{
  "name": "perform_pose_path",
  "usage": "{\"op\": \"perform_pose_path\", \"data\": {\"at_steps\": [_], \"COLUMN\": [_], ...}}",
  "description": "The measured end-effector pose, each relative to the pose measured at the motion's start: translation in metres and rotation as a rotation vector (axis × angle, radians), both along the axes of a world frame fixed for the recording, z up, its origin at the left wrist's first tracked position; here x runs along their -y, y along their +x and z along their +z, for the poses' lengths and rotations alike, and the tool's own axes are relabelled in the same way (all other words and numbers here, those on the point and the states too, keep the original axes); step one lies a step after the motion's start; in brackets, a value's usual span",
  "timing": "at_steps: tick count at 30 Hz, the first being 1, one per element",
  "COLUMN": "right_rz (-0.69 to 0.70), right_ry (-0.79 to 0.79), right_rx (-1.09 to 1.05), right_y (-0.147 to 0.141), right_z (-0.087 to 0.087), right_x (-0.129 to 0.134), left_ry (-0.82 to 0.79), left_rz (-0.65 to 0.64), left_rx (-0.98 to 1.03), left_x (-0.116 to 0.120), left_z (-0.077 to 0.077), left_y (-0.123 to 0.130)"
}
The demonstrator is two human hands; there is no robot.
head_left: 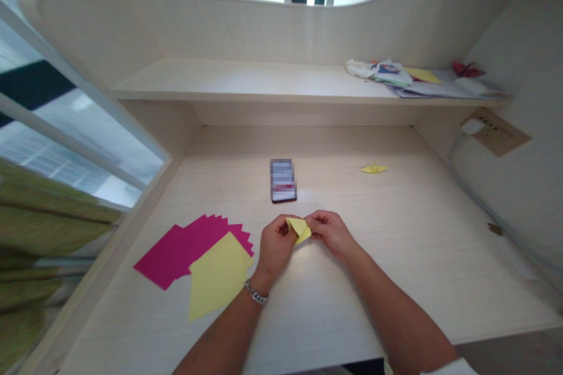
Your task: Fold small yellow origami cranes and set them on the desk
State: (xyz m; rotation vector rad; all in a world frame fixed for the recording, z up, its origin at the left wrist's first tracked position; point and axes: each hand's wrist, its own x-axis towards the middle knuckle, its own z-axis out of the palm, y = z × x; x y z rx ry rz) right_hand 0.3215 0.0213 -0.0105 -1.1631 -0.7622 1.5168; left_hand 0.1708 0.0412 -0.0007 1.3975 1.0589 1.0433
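Observation:
A small piece of folded yellow paper (301, 231) is held between both hands above the desk. My left hand (277, 244) pinches its left side, with a chain bracelet on the wrist. On the other side, the fingertips of my right hand (331, 231) grip the paper's right edge. Its folds form triangular flaps; the fingers cover part of them. Just beyond the hands a phone (283, 180) lies face up, its screen blurred. Left of my left hand, yellow paper sheets (219, 275) overlap a fan of magenta paper sheets (176, 255).
A folded yellow paper figure (374, 169) sits at the back right of the desk (396, 234). Papers (396, 75) and a red folded figure (468, 70) lie on the shelf (246, 79). A cable (472, 190) runs from the wall socket (499, 132). Curtains (30, 258) hang at left.

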Motion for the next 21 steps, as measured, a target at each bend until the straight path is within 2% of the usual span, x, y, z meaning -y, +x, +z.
{"op": "perform_pose_path", "data": {"at_steps": [4, 11, 14, 18, 21], "right_rz": [0.006, -0.007, -0.037, -0.051, -0.107], "right_ry": [-0.006, -0.089, -0.078, -0.003, 0.09], "right_rx": [-0.023, -0.06, -0.041, 0.063, 0.259], "right_y": [-0.0012, -0.0043, -0.0059, -0.0075, -0.0062], "right_z": [0.002, 0.0056, 0.0032, -0.003, -0.0029], "right_x": [0.0004, 0.0011, 0.0001, -0.0013, -0.0011], "left_ry": [-0.05, -0.081, -0.092, -0.115, -0.101], "left_rz": [-0.064, -0.053, -0.045, -0.075, -0.046], "left_rx": [0.023, 0.064, 0.088, 0.066, 0.0], "left_x": [-0.003, -0.0022, -0.002, -0.0047, -0.0068], "left_z": [0.0001, -0.0038, -0.0046, -0.0062, -0.0087], "left_y": [-0.0012, 0.0016, 0.0024, 0.0004, -0.0014]}}
